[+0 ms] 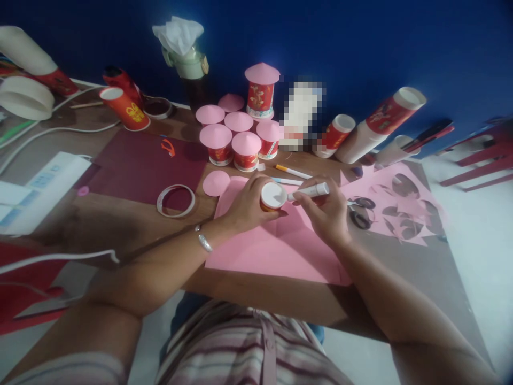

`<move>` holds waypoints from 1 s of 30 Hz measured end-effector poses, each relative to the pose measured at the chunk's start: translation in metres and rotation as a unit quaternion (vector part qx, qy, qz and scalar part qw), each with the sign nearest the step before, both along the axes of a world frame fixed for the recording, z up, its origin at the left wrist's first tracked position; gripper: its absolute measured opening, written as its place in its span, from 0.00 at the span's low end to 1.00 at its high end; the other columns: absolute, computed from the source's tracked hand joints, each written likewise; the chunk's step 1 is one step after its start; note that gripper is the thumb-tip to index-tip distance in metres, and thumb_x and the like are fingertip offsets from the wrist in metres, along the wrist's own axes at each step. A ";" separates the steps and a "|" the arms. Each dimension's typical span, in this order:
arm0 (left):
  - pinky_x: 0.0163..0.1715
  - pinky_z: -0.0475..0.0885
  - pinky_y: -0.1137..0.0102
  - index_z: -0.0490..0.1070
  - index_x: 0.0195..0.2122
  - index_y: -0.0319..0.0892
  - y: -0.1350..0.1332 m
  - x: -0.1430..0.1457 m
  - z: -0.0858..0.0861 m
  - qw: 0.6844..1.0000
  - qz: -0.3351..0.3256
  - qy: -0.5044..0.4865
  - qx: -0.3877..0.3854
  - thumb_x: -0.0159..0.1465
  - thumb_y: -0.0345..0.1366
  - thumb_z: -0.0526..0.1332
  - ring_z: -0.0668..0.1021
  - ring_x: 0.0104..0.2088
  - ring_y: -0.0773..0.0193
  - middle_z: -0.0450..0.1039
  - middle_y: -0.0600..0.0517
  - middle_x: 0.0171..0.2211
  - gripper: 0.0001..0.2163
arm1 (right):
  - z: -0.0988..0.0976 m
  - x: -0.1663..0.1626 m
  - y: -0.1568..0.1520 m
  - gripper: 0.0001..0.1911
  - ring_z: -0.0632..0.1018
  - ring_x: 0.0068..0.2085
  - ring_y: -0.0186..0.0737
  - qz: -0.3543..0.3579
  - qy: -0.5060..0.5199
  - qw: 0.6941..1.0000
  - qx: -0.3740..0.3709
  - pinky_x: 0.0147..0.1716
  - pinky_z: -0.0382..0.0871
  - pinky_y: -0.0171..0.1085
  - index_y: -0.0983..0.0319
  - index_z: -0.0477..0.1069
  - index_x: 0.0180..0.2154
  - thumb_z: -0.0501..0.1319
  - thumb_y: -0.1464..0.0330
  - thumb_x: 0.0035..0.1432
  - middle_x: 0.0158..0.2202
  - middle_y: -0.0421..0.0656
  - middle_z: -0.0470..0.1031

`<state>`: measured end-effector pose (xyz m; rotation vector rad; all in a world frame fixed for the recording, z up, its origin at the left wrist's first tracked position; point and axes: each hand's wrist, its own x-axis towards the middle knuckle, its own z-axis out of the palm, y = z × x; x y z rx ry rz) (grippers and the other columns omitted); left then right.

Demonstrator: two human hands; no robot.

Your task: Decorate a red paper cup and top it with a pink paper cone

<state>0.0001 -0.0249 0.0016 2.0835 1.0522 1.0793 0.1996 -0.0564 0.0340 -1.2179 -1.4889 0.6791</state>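
Observation:
My left hand (250, 199) is wrapped around a small red paper cup (273, 195), its white round end facing up towards me. In my right hand (326, 214) is a white glue stick (308, 191), pinched by the fingers, its tip at or very near the cup's right rim. I cannot tell whether they touch. Both hands are over a pink paper sheet (256, 251). A loose pink paper disc (216, 183) lies to the left of my left hand. Just beyond the hands stand several small red cups with pink cone roofs (246, 144).
Black-handled scissors (361, 213) rest on cut pink paper scraps (401, 198) at right. A tape roll (176, 201) lies left, near a dark red sheet (148, 166). Behind are a taller roofed cup (261, 91), stacked paper cups (385, 123) and an orange-capped pen (292, 171).

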 end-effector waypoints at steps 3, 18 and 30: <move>0.49 0.75 0.56 0.64 0.49 0.45 0.000 -0.001 -0.001 1.000 0.006 0.006 0.016 0.49 0.41 0.80 0.76 0.51 0.52 0.71 0.47 0.49 0.31 | -0.003 0.000 0.006 0.14 0.79 0.27 0.35 0.028 0.134 0.989 -0.054 0.28 0.76 0.36 0.60 0.72 0.36 0.73 0.60 0.57 0.30 0.37 0.77; 0.50 0.76 0.53 0.64 0.53 0.44 0.003 -0.003 -0.010 0.998 -0.049 -0.012 0.048 0.51 0.44 0.79 0.76 0.52 0.49 0.70 0.44 0.51 0.33 | -0.012 0.009 0.023 0.18 0.76 0.25 0.32 0.069 0.316 0.934 -0.152 0.27 0.77 0.34 0.58 0.69 0.34 0.73 0.55 0.56 0.24 0.32 0.68; 0.49 0.76 0.53 0.65 0.52 0.45 -0.001 -0.001 -0.005 0.999 -0.032 -0.001 0.018 0.50 0.42 0.80 0.77 0.52 0.49 0.70 0.45 0.52 0.33 | -0.004 0.003 0.006 0.14 0.80 0.28 0.34 0.042 0.107 0.993 0.008 0.26 0.77 0.35 0.58 0.69 0.38 0.71 0.60 0.61 0.33 0.37 0.76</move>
